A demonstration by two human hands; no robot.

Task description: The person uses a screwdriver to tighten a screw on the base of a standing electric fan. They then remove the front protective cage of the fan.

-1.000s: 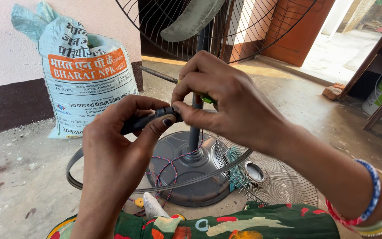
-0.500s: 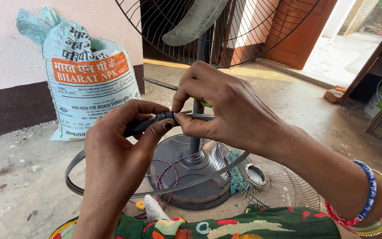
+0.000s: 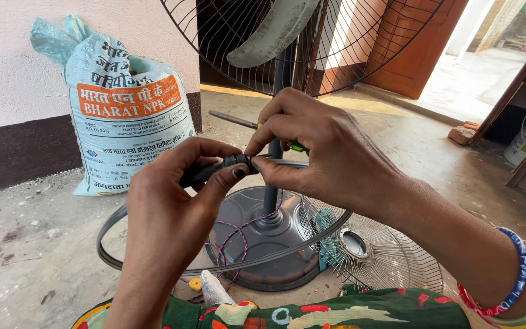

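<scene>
My left hand (image 3: 175, 201) pinches the black clasp (image 3: 234, 161) of a thin grey fan guard ring (image 3: 153, 263) between thumb and fingers. My right hand (image 3: 324, 155) grips the other end of the ring right beside the clasp and also holds a screwdriver (image 3: 232, 119) with a green and yellow handle, its metal shaft pointing left. The ring loops down around the round grey base (image 3: 257, 244) of a pedestal fan. Both hands meet in front of the fan pole (image 3: 273, 146). Coloured bangles sit on my right wrist.
A large printed sack (image 3: 123, 109) leans on the wall at the left. The fan's rear wire guard and blade (image 3: 275, 30) stand above. A loose front wire guard (image 3: 372, 256) lies on the concrete floor at the right. A twisted red wire (image 3: 232, 244) crosses the base.
Both hands have shifted slightly right and up with the ring ends. The screwdriver shaft now shows clearly above my fingers.
</scene>
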